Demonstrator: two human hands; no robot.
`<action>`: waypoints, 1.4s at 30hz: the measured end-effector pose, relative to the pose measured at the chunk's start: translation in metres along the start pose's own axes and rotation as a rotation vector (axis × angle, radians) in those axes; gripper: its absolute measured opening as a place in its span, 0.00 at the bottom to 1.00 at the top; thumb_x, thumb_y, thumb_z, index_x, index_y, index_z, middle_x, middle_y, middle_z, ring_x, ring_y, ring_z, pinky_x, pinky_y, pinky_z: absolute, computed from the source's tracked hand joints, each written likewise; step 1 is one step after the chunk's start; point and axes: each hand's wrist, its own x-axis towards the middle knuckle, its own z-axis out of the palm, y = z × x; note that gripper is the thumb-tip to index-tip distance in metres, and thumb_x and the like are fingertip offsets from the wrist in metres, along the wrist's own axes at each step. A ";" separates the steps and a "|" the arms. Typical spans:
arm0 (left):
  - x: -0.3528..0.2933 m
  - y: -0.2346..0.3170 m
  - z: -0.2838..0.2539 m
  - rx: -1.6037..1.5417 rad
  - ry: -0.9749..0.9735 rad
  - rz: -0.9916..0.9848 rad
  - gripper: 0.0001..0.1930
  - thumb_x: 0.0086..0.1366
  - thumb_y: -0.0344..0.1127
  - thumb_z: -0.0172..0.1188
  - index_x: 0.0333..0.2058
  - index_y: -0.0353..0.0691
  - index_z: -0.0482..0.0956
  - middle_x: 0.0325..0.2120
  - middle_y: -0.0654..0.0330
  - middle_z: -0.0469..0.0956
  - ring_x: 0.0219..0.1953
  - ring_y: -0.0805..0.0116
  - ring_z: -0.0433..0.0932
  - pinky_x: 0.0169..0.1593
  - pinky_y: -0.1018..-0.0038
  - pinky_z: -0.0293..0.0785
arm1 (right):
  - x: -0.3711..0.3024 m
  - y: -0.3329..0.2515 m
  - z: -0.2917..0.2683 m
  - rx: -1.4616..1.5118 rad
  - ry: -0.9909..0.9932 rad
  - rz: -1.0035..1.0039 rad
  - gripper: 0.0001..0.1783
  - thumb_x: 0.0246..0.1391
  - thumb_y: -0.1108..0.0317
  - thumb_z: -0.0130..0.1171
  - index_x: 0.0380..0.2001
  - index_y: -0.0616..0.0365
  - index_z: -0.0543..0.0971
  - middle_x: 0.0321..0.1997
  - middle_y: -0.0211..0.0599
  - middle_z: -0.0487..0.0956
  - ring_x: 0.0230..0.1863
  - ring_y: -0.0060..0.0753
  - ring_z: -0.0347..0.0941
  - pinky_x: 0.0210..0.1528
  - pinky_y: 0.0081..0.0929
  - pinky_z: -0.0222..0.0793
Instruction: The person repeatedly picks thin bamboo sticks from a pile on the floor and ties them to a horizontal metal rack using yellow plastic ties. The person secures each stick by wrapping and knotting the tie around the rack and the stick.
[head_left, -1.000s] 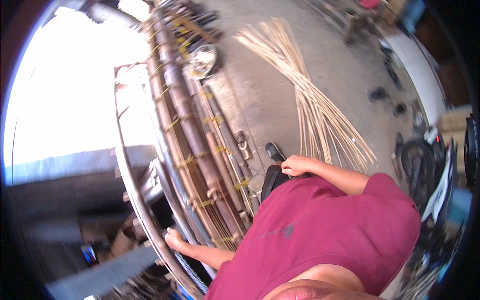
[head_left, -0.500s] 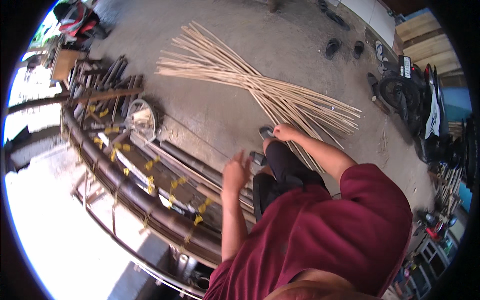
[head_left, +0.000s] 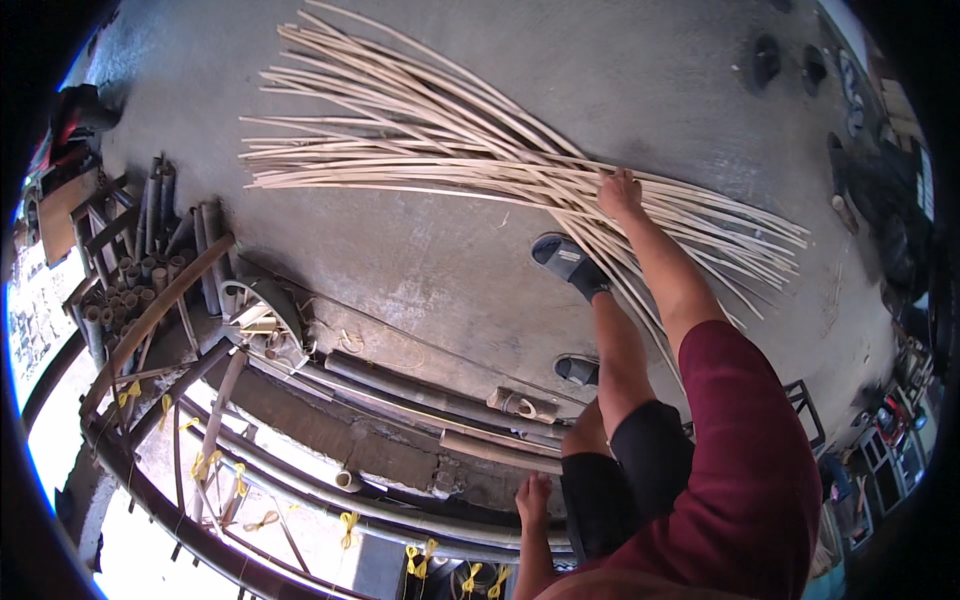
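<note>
A large loose bundle of long, thin, pale bamboo strips [head_left: 400, 165] lies crossed on the floor ahead of me. My right hand [head_left: 620, 194] reaches down to where the strips cross, its fingers curled round some of them. How many are in its grasp is hidden by the hand. My left hand [head_left: 533, 500] hangs low beside my left thigh, away from the strips. Its fingers are slightly bent and apart, with nothing visible in them. My right foot, in a dark sandal [head_left: 570, 262], stands close beside the strips; the other sandal [head_left: 577, 369] is nearer to me.
Bamboo poles [head_left: 430, 390] lie along the floor edge at left. A container of cut pieces [head_left: 265, 320] and stacked dark bamboo tubes [head_left: 130, 300] stand beyond. Yellow ties [head_left: 349, 528] hang on the railing. Loose footwear [head_left: 765, 62] lies at the far right.
I have stepped closer and bent toward the strips. My right hand has moved from near my knee out onto the strips. My left hand has dropped beside my thigh.
</note>
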 end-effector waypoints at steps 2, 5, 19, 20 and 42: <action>0.002 -0.011 0.005 -0.048 0.034 -0.050 0.19 0.71 0.43 0.51 0.51 0.33 0.75 0.37 0.57 0.82 0.37 0.73 0.79 0.38 0.77 0.73 | 0.039 0.000 0.024 -0.089 0.073 -0.015 0.19 0.57 0.60 0.52 0.51 0.48 0.77 0.59 0.45 0.69 0.62 0.46 0.63 0.57 0.51 0.64; -0.008 -0.004 0.006 -0.061 0.035 -0.105 0.21 0.71 0.44 0.52 0.54 0.33 0.73 0.38 0.56 0.82 0.38 0.71 0.79 0.39 0.76 0.74 | 0.061 0.004 0.023 -0.186 0.080 -0.067 0.20 0.57 0.63 0.52 0.53 0.49 0.76 0.57 0.44 0.69 0.60 0.44 0.64 0.58 0.49 0.61; -0.124 0.073 0.034 -0.388 -0.106 0.239 0.23 0.72 0.44 0.50 0.56 0.31 0.70 0.39 0.54 0.81 0.40 0.68 0.80 0.43 0.73 0.76 | -0.165 -0.031 -0.330 0.444 0.433 -0.457 0.14 0.59 0.55 0.56 0.36 0.54 0.77 0.28 0.42 0.80 0.33 0.52 0.78 0.35 0.44 0.70; -0.133 0.082 0.034 -0.394 -0.093 0.286 0.23 0.72 0.45 0.50 0.55 0.31 0.71 0.39 0.55 0.81 0.40 0.68 0.80 0.43 0.73 0.75 | -0.178 -0.043 -0.356 0.490 0.446 -0.511 0.14 0.59 0.54 0.57 0.36 0.54 0.77 0.27 0.42 0.81 0.31 0.52 0.78 0.32 0.42 0.71; -0.470 -0.088 -0.149 -0.756 1.095 0.506 0.13 0.70 0.40 0.52 0.41 0.38 0.80 0.28 0.48 0.80 0.31 0.52 0.81 0.36 0.63 0.74 | -0.886 -0.300 -0.357 1.063 -1.595 -0.945 0.20 0.69 0.46 0.41 0.34 0.51 0.68 0.23 0.25 0.71 0.23 0.22 0.70 0.28 0.25 0.72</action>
